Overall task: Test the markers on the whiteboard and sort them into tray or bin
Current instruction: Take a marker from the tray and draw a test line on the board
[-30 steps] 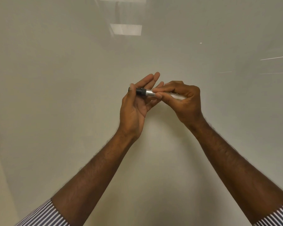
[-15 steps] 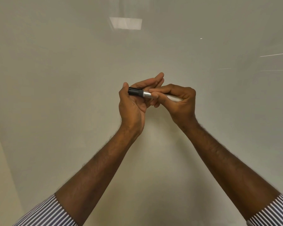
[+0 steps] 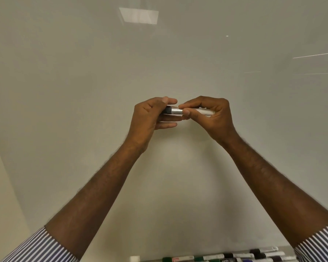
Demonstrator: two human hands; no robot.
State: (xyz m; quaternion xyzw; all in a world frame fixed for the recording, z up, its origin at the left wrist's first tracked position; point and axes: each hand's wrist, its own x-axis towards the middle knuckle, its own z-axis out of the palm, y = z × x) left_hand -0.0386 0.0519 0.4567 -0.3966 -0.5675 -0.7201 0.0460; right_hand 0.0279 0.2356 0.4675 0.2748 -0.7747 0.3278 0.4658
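Observation:
A white marker (image 3: 201, 111) with a silver collar and a black cap (image 3: 167, 110) lies level between my two hands in front of the whiteboard (image 3: 83, 91). My left hand (image 3: 151, 118) is closed around the black cap end. My right hand (image 3: 212, 114) pinches the white barrel, thumb and forefinger near the silver collar. The cap sits on the marker. Most of the cap is hidden by my left fingers.
Several markers (image 3: 235, 256) with black, green and dark caps lie in a row along the bottom edge, at the right. A pale wall edge (image 3: 0, 186) shows at the lower left. Faint light streaks (image 3: 314, 54) cross the board's upper right.
My left hand turned from an open palm beside the cap to fingers closed over it. The view tilted down, so the row of markers came into sight.

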